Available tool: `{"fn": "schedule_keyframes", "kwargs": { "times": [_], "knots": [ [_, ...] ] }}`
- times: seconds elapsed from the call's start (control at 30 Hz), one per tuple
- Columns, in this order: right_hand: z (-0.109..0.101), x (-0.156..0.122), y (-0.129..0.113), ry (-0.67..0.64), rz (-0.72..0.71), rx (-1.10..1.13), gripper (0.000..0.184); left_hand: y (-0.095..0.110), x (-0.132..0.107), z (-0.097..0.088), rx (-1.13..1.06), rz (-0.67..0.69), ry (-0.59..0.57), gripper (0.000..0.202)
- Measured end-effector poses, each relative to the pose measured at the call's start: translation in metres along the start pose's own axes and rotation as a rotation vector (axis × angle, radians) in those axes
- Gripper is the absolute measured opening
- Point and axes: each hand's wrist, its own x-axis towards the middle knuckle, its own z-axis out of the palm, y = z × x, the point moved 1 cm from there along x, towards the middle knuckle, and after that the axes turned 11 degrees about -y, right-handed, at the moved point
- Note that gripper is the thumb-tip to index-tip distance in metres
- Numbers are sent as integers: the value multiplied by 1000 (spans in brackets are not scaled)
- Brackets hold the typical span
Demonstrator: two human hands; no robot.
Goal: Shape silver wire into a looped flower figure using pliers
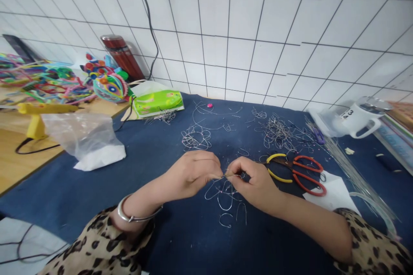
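Observation:
My left hand (196,172) and my right hand (251,180) meet at the middle of the dark blue cloth, fingertips pinched close together. Between them they hold a thin metal wire piece (226,189), whose bent loops hang below the fingers. Small pinkish spots show on the loops. Just under it lie two loose curved wire bits (225,220). Beyond my left hand rests a coil of looped wire (195,138). To the right of my right hand are yellow-handled pliers (280,168) and red-handled scissors (309,172), their near ends partly overlapping.
A tangle of wire pieces (279,132) and long straight wires (361,176) lie at right, near a white mug (363,118). On the left are a plastic bag (87,137), a yellow glue gun (37,120), a green tissue pack (158,102) and a red-brown flask (124,58).

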Motion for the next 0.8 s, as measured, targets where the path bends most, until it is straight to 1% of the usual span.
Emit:
{"fn": "schedule_keyframes", "kwargs": {
  "times": [0.1, 0.2, 0.27, 0.4, 0.57, 0.7, 0.8],
  "knots": [
    [-1, 0, 0, 2, 1, 22, 8, -3, 0, 1, -78, -39, 31, 12],
    [-2, 1, -1, 3, 1, 25, 8, -6, -2, 3, -114, -96, 58, 9],
    [-3, 1, -2, 8, 10, 21, 8, -8, -3, 4, -126, -106, 69, 8],
    [-4, 0, -2, 21, 4, 5, 9, -11, -5, 4, -144, -55, 66, 11],
    [-4, -3, 0, 34, -51, -15, 10, -10, -5, 3, -129, 7, 73, 13],
    [-4, -5, 1, 48, -92, -35, 12, -8, -5, 3, -47, 35, 108, 13],
    [-4, -5, 0, 51, -116, -41, 13, -8, -7, 5, 79, 67, 129, 13]
  ]
}}
